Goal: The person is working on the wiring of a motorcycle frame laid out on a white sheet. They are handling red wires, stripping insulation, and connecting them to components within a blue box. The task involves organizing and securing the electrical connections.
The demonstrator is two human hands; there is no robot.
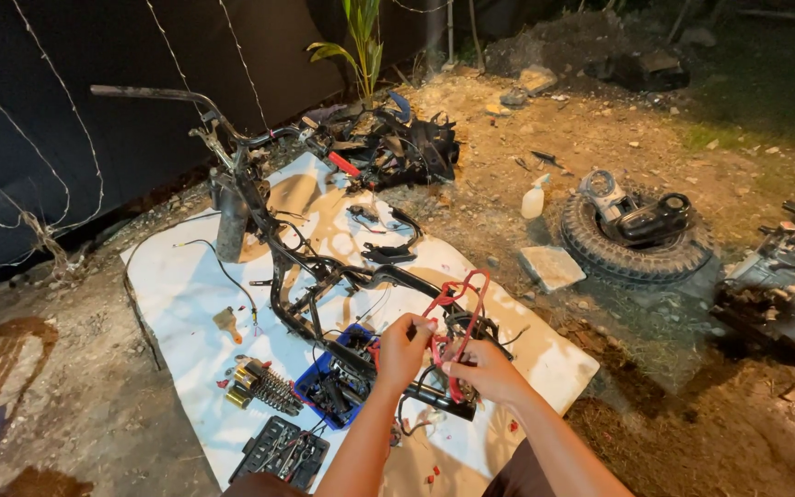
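While leaning over the black frame, I am pinching the red cord with both hands, left hand and right hand, each grip clenched on it.

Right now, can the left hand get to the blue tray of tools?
Probably yes. The left hand hovers just above the blue tray, with nothing between them, but its fingers pinch the red cord, so it would need to let go first.

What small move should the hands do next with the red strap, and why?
Probably draw the loose loop of the red strap tighter. The left hand and right hand both pinch it above the black frame, and the loop stands slack.
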